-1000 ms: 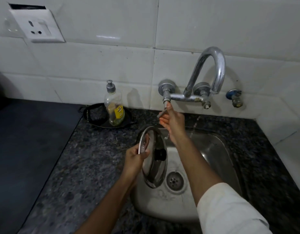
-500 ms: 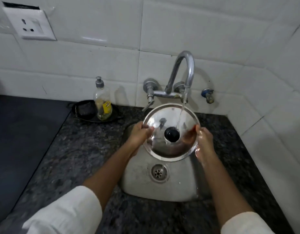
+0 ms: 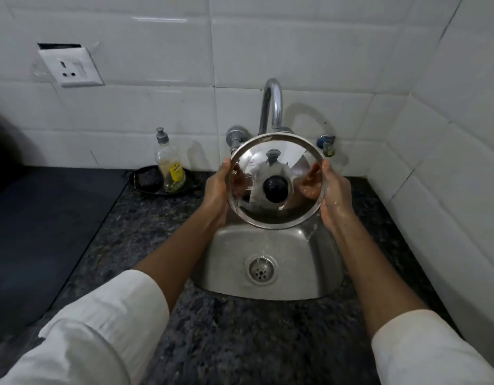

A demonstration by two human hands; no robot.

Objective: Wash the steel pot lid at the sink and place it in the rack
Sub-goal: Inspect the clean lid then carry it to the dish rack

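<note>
Both hands (image 3: 216, 190) (image 3: 334, 195) clasping steel lid (image 3: 276, 162) rim over sink (image 3: 271, 284)

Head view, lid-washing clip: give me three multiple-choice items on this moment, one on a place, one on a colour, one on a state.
1. Where is the soap bottle?
A. In the sink
B. On the counter left of the tap
C. On the right of the tap

2. What colour is the knob of the lid?
A. Black
B. Red
C. White

3. How is the lid held?
A. Lying flat in the sink
B. By the left hand alone
C. By both hands at its rim, above the sink

Answers:
1 B, it stands in a dark dish by the wall.
2 A, the knob is dark at the lid's middle.
3 C, the left hand and right hand grip opposite edges over the sink.
</note>
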